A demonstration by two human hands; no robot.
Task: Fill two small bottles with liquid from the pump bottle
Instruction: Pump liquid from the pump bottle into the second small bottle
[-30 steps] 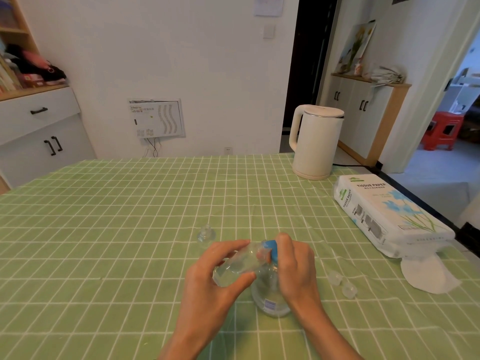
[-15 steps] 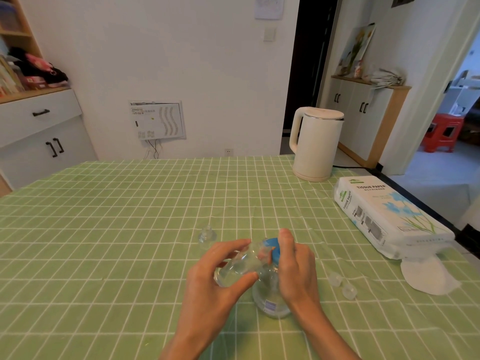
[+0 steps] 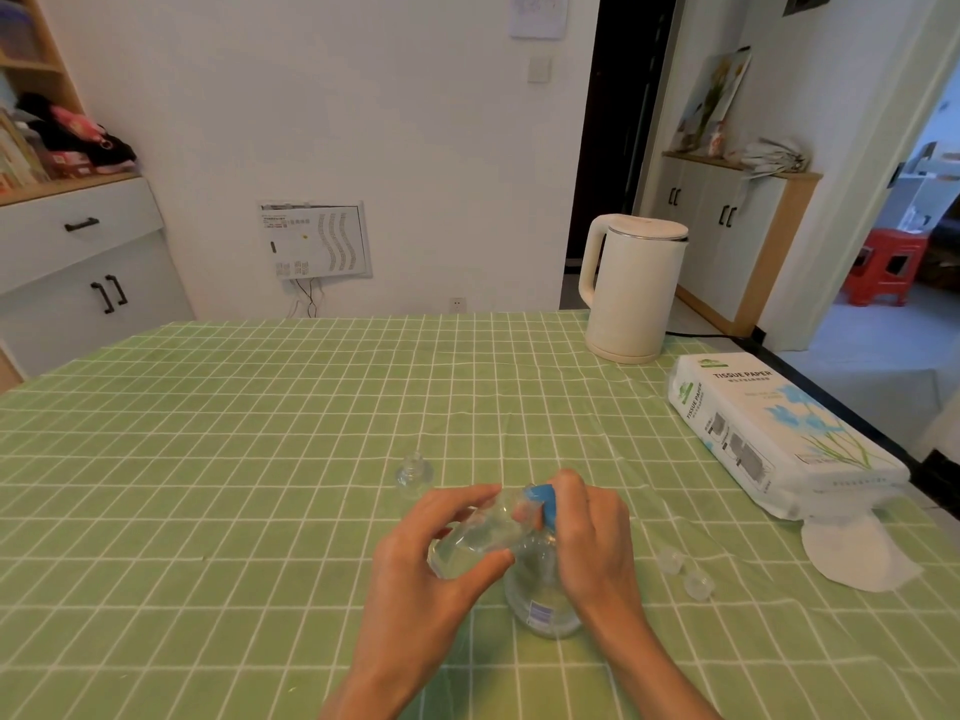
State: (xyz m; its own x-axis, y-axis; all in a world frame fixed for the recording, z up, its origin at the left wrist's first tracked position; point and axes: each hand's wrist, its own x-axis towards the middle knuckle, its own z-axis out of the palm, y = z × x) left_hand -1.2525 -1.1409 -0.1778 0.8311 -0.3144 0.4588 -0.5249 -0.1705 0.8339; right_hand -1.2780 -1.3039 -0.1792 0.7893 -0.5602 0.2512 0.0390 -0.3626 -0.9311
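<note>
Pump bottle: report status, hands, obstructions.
Left hand holds small bottle tilted at pump. Right hand grips pump bottle by blue head. Second small bottle apart, nothing blocking.

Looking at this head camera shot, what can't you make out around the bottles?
Head view only:
Pump spout, and whether it enters the held small bottle: covered by the right hand and blue pump head.
Liquid level in that bottle: clear, partly covered by the left hand.
Label on the pump bottle: too small, blurred.
Other small bottle on the tablecloth: too small to tell its contents.
</note>
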